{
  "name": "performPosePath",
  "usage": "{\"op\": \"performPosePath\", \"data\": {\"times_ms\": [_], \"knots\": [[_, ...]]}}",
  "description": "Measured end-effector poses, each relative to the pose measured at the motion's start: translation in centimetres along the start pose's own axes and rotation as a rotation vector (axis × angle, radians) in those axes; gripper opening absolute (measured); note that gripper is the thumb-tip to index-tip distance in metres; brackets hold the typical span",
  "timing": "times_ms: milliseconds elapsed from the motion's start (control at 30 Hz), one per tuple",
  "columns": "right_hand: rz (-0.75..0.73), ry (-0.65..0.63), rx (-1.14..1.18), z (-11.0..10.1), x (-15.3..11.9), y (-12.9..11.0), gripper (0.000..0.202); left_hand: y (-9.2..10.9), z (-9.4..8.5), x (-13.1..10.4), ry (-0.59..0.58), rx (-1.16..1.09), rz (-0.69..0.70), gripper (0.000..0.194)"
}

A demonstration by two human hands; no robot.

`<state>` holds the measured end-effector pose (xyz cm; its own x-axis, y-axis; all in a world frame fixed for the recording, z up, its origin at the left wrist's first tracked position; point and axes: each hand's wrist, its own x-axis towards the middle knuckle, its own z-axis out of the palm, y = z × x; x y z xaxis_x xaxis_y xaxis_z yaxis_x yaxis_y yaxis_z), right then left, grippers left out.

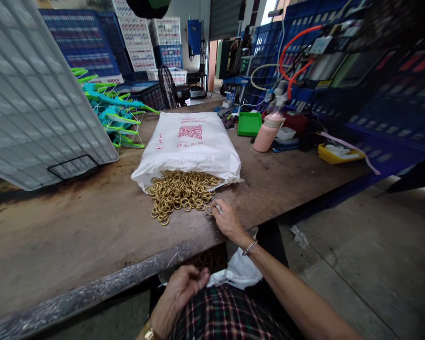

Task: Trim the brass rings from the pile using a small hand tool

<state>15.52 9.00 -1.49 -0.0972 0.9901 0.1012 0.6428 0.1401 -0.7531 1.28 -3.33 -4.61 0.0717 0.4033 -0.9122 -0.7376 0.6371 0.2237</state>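
Brass-coloured rings (182,191) spill in a heap from the mouth of a white woven sack (205,153) lying on the workbench. At the heap's right edge, my right hand (228,219) is closed around a small pointed metal tool (218,207). One ring (208,210) lies at the tool's tip; whether it is hooked on cannot be told. Below the bench edge, my left hand (186,285) has its fingers curled toward the thumb, and anything between them is hidden. Beside it, over my lap, a white bag (239,269) lies by darker rings (208,259) in shadow.
A grey ribbed plastic crate (53,94) stands tilted at the left, near green and teal plastic parts (116,113). Toward the right are a green tray (250,123), a pink bottle (268,132) and a yellow tray (340,153). The worn bench edge (109,283) runs in front.
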Motion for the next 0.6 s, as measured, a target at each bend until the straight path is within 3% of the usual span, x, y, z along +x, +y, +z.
{"op": "performPosePath", "data": {"times_ms": [233,333,400,500,600], "knots": [[-0.038,-0.114,0.259,0.6,-1.8,-1.6,0.017,-0.4,-0.9,0.5,-0.081,0.037,0.048,0.025],[-0.068,-0.157,0.28,0.9,-2.4,-2.0,0.018,-0.2,-1.1,-0.2,-0.203,0.141,0.041,0.01],[-0.089,-0.181,0.277,1.0,-2.8,-2.1,0.017,0.0,-1.1,-1.3,-0.326,0.248,0.084,0.011],[-0.18,-0.197,0.272,1.2,-3.6,-2.3,0.018,0.4,-0.7,-3.3,-0.427,0.415,0.276,0.019],[-0.325,-0.217,0.25,1.5,-4.5,-2.5,0.02,1.0,0.0,-4.6,-0.361,0.558,0.556,0.027]]}}
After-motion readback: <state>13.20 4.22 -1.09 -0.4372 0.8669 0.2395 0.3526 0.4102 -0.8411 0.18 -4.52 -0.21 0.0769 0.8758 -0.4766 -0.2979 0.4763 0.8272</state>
